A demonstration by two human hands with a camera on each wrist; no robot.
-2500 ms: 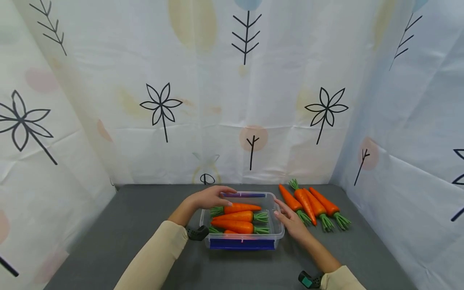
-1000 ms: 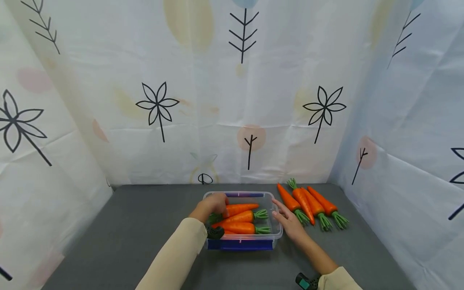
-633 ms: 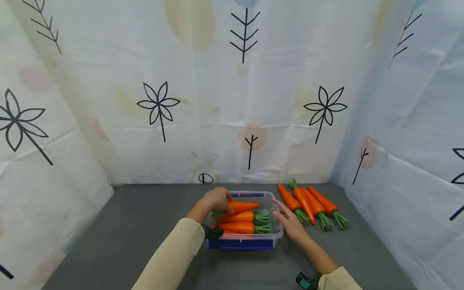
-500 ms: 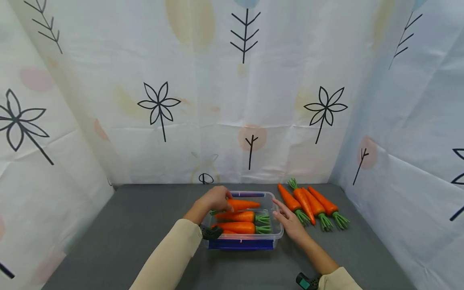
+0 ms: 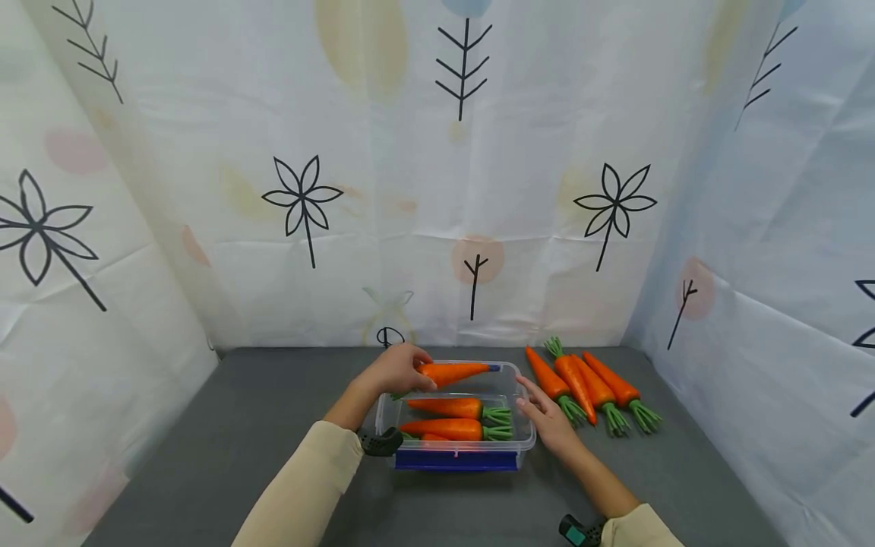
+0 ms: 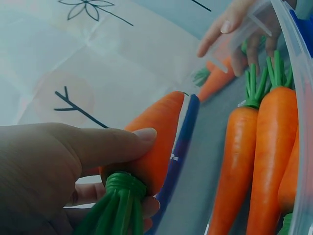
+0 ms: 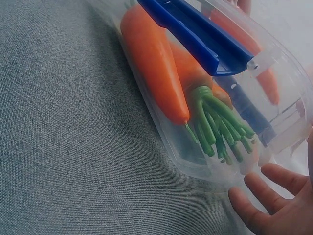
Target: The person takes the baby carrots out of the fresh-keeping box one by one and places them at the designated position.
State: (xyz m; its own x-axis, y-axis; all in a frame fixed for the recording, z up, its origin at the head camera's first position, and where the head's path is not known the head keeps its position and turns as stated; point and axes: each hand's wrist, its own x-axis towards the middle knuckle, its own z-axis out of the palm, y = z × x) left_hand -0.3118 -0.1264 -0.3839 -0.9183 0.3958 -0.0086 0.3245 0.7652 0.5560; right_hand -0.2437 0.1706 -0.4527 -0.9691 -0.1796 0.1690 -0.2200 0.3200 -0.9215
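Note:
My left hand (image 5: 396, 370) pinches an orange carrot (image 5: 456, 372) near its green top, between thumb and fingers. In the head view that carrot is held above the far part of a clear plastic container (image 5: 456, 447) with blue latches, its tip pointing right. Several more carrots (image 6: 277, 132) lie inside, some with green tops toward the right side. My right hand (image 5: 552, 424) is at the container's right wall, its fingers extended. In the right wrist view the fingertips (image 7: 239, 198) are close to the wall; whether they touch it is unclear.
Several carrots (image 5: 595, 384) lie in a group on the grey table (image 5: 273, 425), right of the container and beyond my right hand. Patterned white cloth (image 5: 383, 152) stands behind the table and along both sides.
My left hand reached into the container, took hold of the rearmost carrot, and has raised it up and toward the back. The right hand has stayed at the right wall.

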